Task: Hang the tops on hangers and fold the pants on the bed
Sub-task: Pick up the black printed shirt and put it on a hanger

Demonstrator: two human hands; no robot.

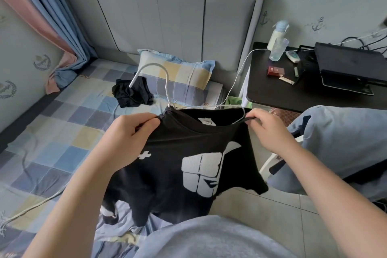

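Observation:
A black T-shirt [176, 153] with a white print hangs in front of me over the bed's edge. A white hanger [165, 81] sits inside its neck, with the hook sticking up toward the pillow. My left hand [127, 132] pinches the left side of the collar. My right hand [270, 130] pinches the right side of the collar, where the hanger's arm shows. A crumpled black garment [132, 92] lies on the bed beside the pillow.
The bed [52, 132] has a checked sheet and a checked pillow [178, 75] at the padded headboard. A white cable [31, 207] runs across the sheet. A dark side table [293, 90] at the right holds bottles, small items and a laptop. Light blue cloth [339, 142] hangs at the right.

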